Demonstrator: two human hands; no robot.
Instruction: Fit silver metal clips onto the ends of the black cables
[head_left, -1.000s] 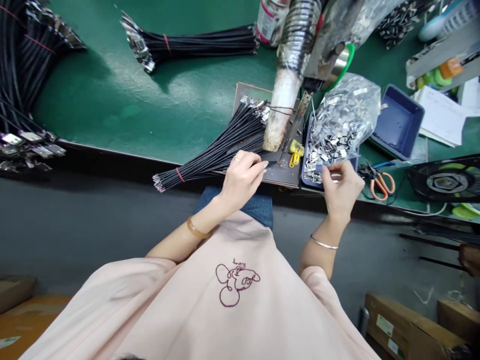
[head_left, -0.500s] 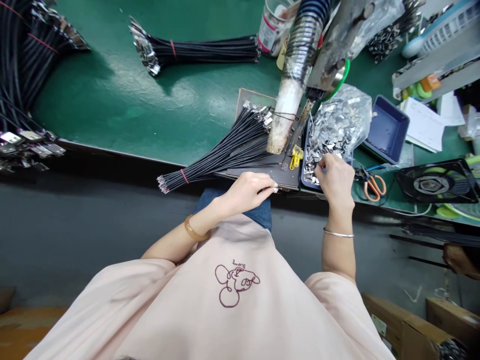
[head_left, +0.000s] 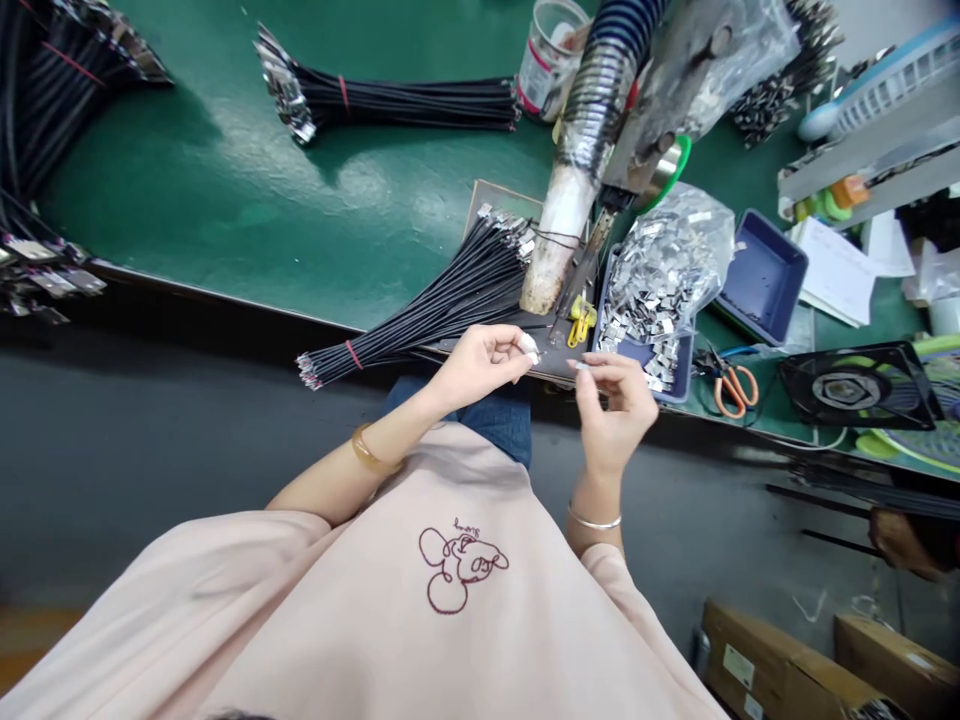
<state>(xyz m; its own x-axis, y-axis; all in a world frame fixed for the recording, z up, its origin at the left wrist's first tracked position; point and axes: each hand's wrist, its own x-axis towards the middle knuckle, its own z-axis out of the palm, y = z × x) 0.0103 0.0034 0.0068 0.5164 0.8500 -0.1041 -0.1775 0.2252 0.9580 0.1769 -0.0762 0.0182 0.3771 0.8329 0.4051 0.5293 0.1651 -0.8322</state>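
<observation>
Over the table's front edge, my left hand (head_left: 486, 366) has thumb and fingers pinched together, with a white covering on a fingertip. What it pinches is too small to make out. A short gap to the right, my right hand (head_left: 616, 408) pinches a small shiny metal piece (head_left: 578, 365) at its fingertips. Behind my left hand lies a bundle of black cables (head_left: 420, 310), tied with a red band, its metal-tipped ends fanned out on a grey board (head_left: 487, 195). Beside my right hand stands a blue tray (head_left: 679, 385) of small metal pieces (head_left: 652, 320), partly in a clear bag.
A soldering iron (head_left: 596, 240) and a white-ended hose (head_left: 551, 250) hang over the board near a yellow clip (head_left: 581, 322). Orange-handled pliers (head_left: 735, 390), a second blue tray (head_left: 769, 280) and a black fan (head_left: 859, 388) are at right. Another cable bundle (head_left: 412, 103) lies behind.
My right hand has come out of the blue tray and moved left with a small metal piece, close to my left hand. My left hand stays pinched near the board; the whole view has shifted slightly.
</observation>
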